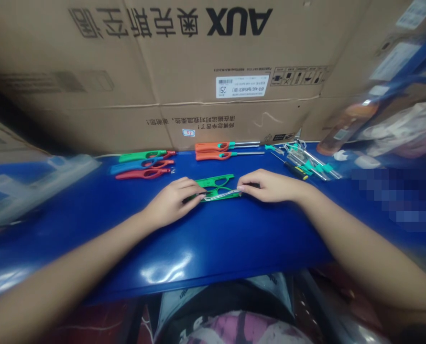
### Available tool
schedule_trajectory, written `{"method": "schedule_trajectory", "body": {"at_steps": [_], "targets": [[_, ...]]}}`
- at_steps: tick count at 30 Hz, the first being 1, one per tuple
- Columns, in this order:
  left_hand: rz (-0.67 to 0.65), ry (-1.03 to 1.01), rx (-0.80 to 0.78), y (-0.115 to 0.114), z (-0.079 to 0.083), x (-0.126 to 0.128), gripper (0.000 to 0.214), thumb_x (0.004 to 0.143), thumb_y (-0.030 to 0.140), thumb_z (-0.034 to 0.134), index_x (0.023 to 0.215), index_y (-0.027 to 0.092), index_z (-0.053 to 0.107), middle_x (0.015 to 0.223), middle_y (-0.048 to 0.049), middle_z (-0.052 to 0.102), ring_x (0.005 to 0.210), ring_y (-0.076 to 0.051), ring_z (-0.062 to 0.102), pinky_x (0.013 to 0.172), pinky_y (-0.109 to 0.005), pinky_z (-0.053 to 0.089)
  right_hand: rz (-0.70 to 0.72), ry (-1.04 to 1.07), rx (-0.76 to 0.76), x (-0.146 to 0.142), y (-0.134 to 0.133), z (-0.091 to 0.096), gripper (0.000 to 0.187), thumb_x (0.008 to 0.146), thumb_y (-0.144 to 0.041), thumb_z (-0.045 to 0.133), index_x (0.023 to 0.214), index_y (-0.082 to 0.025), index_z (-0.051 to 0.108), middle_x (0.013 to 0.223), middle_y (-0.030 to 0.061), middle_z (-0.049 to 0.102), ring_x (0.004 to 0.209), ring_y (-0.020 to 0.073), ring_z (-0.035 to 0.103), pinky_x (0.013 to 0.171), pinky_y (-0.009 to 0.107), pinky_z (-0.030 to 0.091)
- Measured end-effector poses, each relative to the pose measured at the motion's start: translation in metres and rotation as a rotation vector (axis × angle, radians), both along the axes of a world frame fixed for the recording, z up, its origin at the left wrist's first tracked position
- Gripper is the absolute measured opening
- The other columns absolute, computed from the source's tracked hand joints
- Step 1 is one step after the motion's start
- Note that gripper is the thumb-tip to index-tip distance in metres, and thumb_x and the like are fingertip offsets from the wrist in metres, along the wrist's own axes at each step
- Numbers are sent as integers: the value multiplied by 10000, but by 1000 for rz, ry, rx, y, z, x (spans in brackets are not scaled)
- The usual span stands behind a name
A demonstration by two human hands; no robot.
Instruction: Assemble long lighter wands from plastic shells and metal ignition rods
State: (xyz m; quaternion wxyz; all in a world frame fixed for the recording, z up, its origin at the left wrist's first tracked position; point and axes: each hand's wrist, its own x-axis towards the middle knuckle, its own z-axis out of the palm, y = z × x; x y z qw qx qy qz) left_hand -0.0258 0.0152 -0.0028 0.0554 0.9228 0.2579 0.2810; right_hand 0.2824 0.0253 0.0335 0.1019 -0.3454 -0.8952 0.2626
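Two green lighter shell halves (214, 181) lie side by side at the middle of the table, one behind the other. Thin pale wires (222, 194) stretch over the nearer half. My left hand (173, 200) pinches the left end of these wires, close to a small dark piece whose kind I cannot make out. At the other end, my right hand (266, 185) has its thumb and forefinger closed on the wires beside the shell's right tip. The fingers partly cover both ends of the nearer half.
Behind are two orange lighters (213, 155) with metal rods. Green, blue and red lighter shells (143, 174) lie back left. Metal rods with teal parts (311, 162), a screwdriver (295, 169) and an orange bottle (345, 126) are at right. A large cardboard box (198, 62) walls off the rear.
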Motion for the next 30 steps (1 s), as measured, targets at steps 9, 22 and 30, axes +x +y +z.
{"method": "schedule_trajectory", "body": {"at_steps": [9, 22, 30], "targets": [[116, 60, 6, 0, 5, 11, 264, 1023, 303, 552, 1071, 153, 764, 989, -102, 730, 908, -217, 663, 823, -356, 557, -77, 5, -63, 6, 1, 6, 173, 937, -328, 591, 943, -170, 661, 741, 3, 632, 638, 128, 493, 602, 251, 372], [170, 79, -138, -1, 0, 22, 297, 1021, 332, 537, 1081, 170, 778, 995, -90, 714, 887, -211, 708, 852, -334, 584, -28, -168, 121, 14, 7, 3, 190, 927, -189, 613, 998, -183, 789, 999, 73, 722, 876, 191, 635, 752, 301, 433], [160, 43, -103, -3, -10, 19, 308, 1034, 333, 518, 1120, 166, 762, 1041, -100, 703, 912, -211, 703, 853, -343, 588, -48, -361, 244, 4, -2, 8, 202, 924, -177, 606, 925, -211, 805, 947, 41, 721, 754, 160, 595, 618, 296, 331]]}}
